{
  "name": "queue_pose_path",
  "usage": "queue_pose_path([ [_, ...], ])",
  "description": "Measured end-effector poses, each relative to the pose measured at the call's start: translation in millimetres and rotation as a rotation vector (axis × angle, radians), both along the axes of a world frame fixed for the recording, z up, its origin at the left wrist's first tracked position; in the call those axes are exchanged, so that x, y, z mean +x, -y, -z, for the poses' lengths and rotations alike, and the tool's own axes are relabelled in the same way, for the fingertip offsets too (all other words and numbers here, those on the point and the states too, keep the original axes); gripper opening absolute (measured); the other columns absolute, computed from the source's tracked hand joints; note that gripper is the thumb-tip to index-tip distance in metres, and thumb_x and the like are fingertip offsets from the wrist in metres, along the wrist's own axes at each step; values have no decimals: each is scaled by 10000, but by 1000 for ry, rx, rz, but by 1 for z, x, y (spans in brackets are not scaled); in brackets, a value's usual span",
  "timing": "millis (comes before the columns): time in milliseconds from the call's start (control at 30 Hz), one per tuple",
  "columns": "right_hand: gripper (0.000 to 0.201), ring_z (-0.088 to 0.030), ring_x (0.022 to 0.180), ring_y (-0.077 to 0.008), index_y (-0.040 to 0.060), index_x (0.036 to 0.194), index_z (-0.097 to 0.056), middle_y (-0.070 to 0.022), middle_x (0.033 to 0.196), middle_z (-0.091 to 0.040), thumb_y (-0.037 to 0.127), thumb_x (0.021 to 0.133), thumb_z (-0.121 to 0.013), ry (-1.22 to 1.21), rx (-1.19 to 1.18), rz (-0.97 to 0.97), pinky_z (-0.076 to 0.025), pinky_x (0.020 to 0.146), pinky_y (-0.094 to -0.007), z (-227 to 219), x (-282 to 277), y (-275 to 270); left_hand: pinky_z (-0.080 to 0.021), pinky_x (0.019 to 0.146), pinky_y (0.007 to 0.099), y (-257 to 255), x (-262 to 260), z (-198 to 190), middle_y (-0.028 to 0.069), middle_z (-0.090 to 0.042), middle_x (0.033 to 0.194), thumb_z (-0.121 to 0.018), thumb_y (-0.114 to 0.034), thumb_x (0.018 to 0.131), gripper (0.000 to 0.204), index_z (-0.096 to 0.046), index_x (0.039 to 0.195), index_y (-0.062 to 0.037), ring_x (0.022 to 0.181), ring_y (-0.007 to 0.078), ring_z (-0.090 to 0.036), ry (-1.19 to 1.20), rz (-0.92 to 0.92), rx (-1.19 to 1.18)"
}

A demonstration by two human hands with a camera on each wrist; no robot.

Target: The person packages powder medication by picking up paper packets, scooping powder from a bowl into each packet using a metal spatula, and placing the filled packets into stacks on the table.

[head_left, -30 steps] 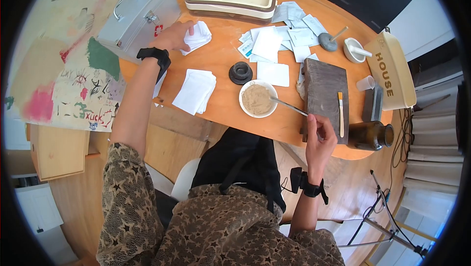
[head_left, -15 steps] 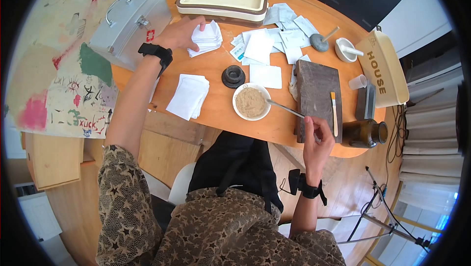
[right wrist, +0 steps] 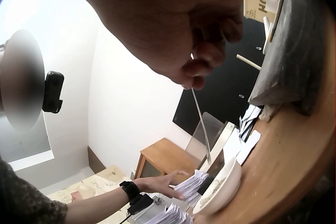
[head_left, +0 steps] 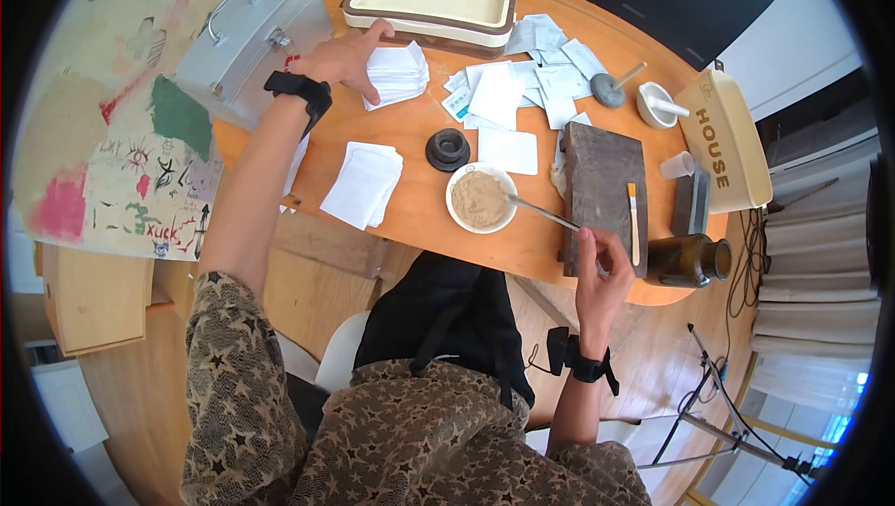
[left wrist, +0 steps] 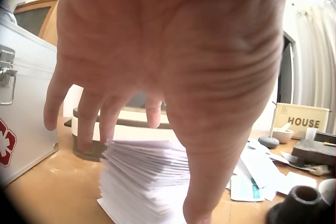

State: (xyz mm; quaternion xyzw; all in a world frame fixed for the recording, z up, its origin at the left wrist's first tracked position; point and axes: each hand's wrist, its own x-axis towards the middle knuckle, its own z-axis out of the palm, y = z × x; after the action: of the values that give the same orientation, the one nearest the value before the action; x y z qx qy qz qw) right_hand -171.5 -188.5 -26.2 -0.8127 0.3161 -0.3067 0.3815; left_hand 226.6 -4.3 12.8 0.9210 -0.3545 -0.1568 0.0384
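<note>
My left hand (head_left: 347, 60) is spread around a thick stack of white paper packets (head_left: 396, 74), thumb on the near side. In the left wrist view the fingers of the left hand (left wrist: 163, 50) hang straight beside the stack (left wrist: 147, 182). My right hand (head_left: 601, 275) pinches the end of a thin metal spoon (head_left: 545, 212), its other end at a white bowl (head_left: 508, 219) of beige powder (head_left: 479, 198). The right wrist view shows the right hand (right wrist: 178, 29) with the spoon's shaft (right wrist: 200, 116) slanting toward the bowl (right wrist: 231, 187).
A second paper stack (head_left: 362, 184) lies left of the bowl, near a black round stand (head_left: 447, 149). Around them are a metal case (head_left: 247, 49), a cream tray (head_left: 429, 2), loose packets (head_left: 494, 96), a dark board (head_left: 601, 189), a brush (head_left: 633, 226) and a brown bottle (head_left: 688, 261).
The left hand has moved slightly outward with the paper stack, which has shifted right, away from the metal case. The right hand still pinches the spoon at the bowl; the head view has shifted.
</note>
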Motion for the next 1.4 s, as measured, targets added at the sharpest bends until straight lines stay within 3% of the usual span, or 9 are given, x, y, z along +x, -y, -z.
queue_pose_path([
  [100,171,-519,614,-71,-12,949,-715,-23,679,-602,157,976,-710,11,24,16,-398,559,-249,-1,0,1,-492,985,445,-27,-20,-17,197,-589,1338,-932,-184,633,1009,-336,1447,-169,1211,398,-587,5,-38,-56],
  [167,182,-517,622,-71,-10,950,-719,-18,687,-607,170,976,-712,13,21,29,-392,562,-249,3,-2,4,-472,1028,432,-67,-32,-14,176,-564,1391,-882,-154,705,896,-381,1447,-127,1223,383,-580,303,69,-436],
  [267,176,-507,627,-71,-10,950,-719,-16,688,-604,164,974,-712,35,-1,35,-383,564,-250,7,-3,7,-448,1070,419,-106,-76,-36,169,-553,1413,-863,-113,719,770,-479,1387,-97,1286,391,-528,296,-82,-407],
  [333,167,-478,627,-70,-8,941,-716,-8,683,-585,156,972,-712,38,21,28,-370,569,-251,9,-3,8,-451,1068,428,-148,-113,-28,170,-557,1407,-867,-96,709,743,-506,1359,-101,1284,402,-525,377,-92,-409],
  [400,164,-455,632,-69,-5,932,-711,0,682,-566,154,971,-712,30,4,32,-362,576,-251,11,-3,9,-499,969,428,-167,-137,-21,152,-570,1353,-868,-51,678,666,-543,1256,-114,1182,392,-578,384,-139,-418],
  [533,165,-448,641,-68,-4,928,-704,2,693,-562,154,977,-704,10,31,11,-356,589,-246,10,3,5,-519,941,431,-197,-147,20,146,-556,1373,-856,-25,684,660,-555,1261,-136,1191,392,-572,435,-137,-363],
  [800,190,-456,644,-66,-8,939,-703,2,702,-573,176,987,-698,0,11,-19,-355,585,-242,5,1,0,-570,851,423,-209,-136,62,49,-586,1377,-740,-32,808,530,-589,1285,-206,977,340,-680,457,-135,-307],
  [1233,198,-476,636,-61,-12,943,-704,-1,697,-579,179,993,-692,2,16,-24,-371,579,-236,-4,7,-5,-555,885,444,-178,-78,73,114,-660,1318,-697,2,830,452,-624,1240,-175,1020,361,-681,477,-61,-453],
  [1400,189,-469,639,-63,-12,942,-701,-2,702,-580,170,992,-692,2,-17,-13,-371,582,-234,-2,4,-3,-562,817,444,-163,-63,67,117,-684,1240,-728,-18,812,450,-603,1211,-185,964,352,-690,392,-178,-347],
])
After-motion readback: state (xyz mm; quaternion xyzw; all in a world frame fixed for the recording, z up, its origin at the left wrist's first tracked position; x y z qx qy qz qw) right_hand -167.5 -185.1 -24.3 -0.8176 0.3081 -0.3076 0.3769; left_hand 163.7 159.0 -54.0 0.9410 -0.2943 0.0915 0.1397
